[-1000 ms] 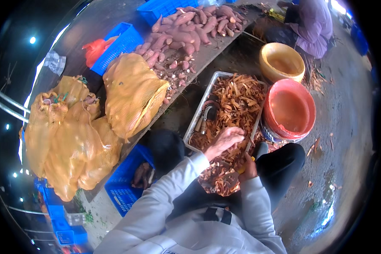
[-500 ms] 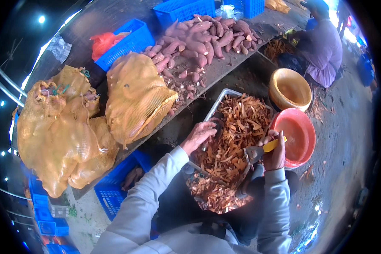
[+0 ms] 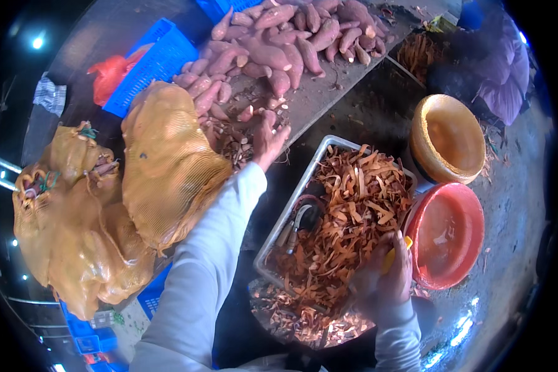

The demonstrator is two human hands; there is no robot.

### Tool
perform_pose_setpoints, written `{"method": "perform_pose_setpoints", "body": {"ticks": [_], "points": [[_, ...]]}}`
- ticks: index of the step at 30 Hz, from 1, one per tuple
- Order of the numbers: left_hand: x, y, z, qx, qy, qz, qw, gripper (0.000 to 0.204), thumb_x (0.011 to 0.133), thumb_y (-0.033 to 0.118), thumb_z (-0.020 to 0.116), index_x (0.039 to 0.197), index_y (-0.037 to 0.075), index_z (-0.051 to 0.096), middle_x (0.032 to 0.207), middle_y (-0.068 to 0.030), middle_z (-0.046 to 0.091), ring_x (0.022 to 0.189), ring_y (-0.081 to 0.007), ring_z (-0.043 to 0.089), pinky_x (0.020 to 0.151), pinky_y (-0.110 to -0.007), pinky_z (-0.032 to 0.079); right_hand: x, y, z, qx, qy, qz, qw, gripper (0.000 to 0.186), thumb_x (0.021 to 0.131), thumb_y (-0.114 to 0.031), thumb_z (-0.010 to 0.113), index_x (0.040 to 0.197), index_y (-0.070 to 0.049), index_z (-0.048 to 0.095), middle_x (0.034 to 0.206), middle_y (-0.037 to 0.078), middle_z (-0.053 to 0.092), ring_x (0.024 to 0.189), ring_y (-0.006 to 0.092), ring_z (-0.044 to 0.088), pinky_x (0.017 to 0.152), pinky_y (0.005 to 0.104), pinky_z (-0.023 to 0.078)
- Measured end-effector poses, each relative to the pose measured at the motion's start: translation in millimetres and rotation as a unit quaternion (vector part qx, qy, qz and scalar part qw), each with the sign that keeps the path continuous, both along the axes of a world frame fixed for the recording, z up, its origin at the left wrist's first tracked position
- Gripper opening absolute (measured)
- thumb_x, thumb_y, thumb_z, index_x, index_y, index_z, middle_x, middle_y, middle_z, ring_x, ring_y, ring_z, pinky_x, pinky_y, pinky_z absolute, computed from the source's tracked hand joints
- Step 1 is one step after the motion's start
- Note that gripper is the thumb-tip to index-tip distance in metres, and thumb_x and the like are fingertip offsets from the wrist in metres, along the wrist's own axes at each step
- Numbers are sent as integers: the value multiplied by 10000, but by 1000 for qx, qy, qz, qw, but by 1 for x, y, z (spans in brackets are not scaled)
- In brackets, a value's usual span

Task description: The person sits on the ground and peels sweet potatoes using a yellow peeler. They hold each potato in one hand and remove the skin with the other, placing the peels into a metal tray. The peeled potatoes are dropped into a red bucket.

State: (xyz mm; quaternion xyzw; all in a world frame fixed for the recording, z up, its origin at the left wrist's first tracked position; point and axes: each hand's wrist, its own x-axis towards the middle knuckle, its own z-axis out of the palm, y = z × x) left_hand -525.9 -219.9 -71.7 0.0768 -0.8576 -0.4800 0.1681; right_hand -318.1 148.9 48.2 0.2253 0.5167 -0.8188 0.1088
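Note:
My left hand [image 3: 268, 139] reaches to the near edge of the pile of pink-skinned sweet potatoes [image 3: 273, 56], among small pieces, fingers apart; I see nothing held in it. My right hand [image 3: 398, 266] grips a yellow-handled tool [image 3: 389, 257] over the right side of a metal tray [image 3: 324, 144] of brown peel strips [image 3: 347, 192], beside a red bucket [image 3: 471, 235]; the tool's blade is blurred. A dark object with a curved metal part [image 3: 304, 217] lies at the tray's left.
Yellow mesh sacks [image 3: 161, 161] lie at left. Blue crates [image 3: 130, 74] stand behind and below them. A yellow tub [image 3: 449, 136] is behind the red bucket. A person in purple [image 3: 496, 74] crouches at back right beside more peels. The ledge's edge [image 3: 341, 93] runs diagonally.
My left hand has moved up from over the tray to the sweet potatoes. My right hand, still gripping the tool, has dropped lower since half a second ago. The view has shifted.

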Motion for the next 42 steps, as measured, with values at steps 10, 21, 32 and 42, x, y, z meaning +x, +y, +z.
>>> {"method": "perform_pose_setpoints", "body": {"ticks": [10, 21, 32, 42], "points": [[-125, -15, 40, -214, -281, 141, 925, 906, 750, 733, 613, 1340, 52, 520, 1373, -206, 529, 1294, -389, 476, 1064, -535, 385, -19, 12, -5, -94, -151, -143, 974, 373, 1054, -442, 417, 921, -113, 529, 573, -8, 414, 479, 133, 392, 484, 295, 355], [-195, -35, -6, -142, -210, 214, 943, 714, 734, 641, 676, 983, -28, 713, 945, -180, 728, 863, -258, 718, 764, -389, 541, -19, 17, -33, -84, -157, -109, 978, 327, 1025, -444, 469, 975, -140, 577, 780, 21, 573, 662, 188, 581, 605, 338, 494], [-135, -79, -6, -140, -154, 83, 975, 590, 794, 547, 677, 1028, 6, 662, 914, -144, 698, 816, -220, 673, 698, -389, 528, -18, 11, -28, -104, -119, -68, 985, 348, 1045, -413, 446, 936, -88, 506, 604, 29, 431, 523, 165, 431, 519, 314, 377], [2, -58, 52, 339, -143, 100, 924, 567, 805, 573, 659, 1094, 86, 642, 929, -77, 673, 789, -154, 633, 703, -318, 521, -1, 7, 8, -38, -34, -60, 997, 368, 1038, -429, 480, 921, -87, 548, 645, 2, 432, 543, 123, 426, 521, 260, 360]]}}
